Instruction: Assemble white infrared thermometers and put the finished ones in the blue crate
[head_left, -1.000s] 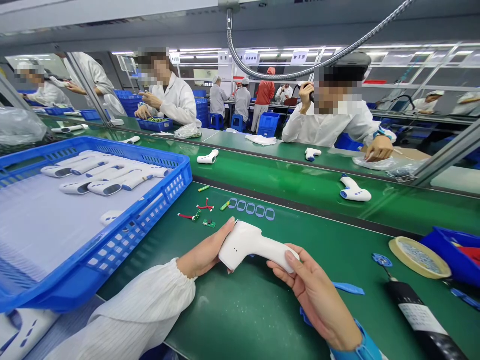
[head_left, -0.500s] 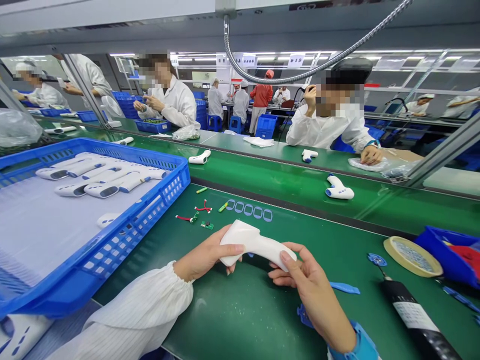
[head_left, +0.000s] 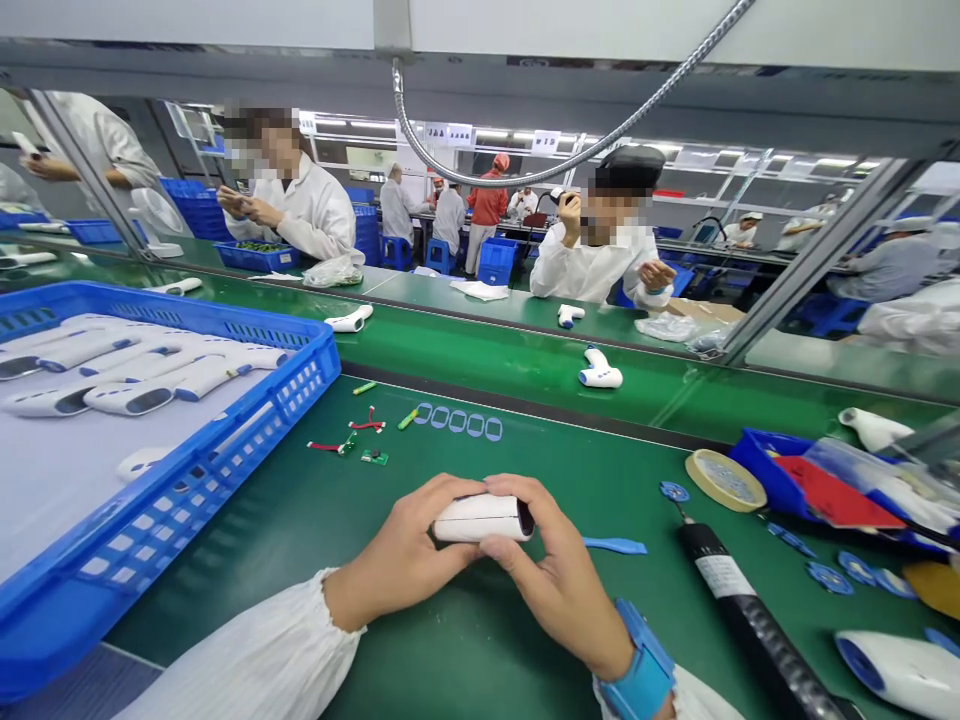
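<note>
Between both hands, over the green work surface [head_left: 442, 630], I hold a white plastic thermometer-gun housing [head_left: 480, 520]. A seam line runs along its near face, and its dark open end points right. My left hand [head_left: 409, 545] is closed around the left end, thumb below and fingers over the top. My right hand [head_left: 551, 565] grips the right end by the opening, thumb on the near side. Just right of the hands lies a blue plastic stick [head_left: 616, 546]. Beyond them are a row of blue-grey ring pieces [head_left: 457, 421] and a small green circuit board [head_left: 375, 457].
On the left stands a blue crate [head_left: 300, 385] with several white housings. To the right lie a black electric screwdriver [head_left: 739, 600], a round tray of small parts [head_left: 697, 462] and a blue bin [head_left: 750, 445]. A green conveyor [head_left: 465, 350] runs behind; co-workers sit across it.
The housing has been turned so its seam and open end show, and both hands have drawn closer together around it. The camera view has swung to the right.
</note>
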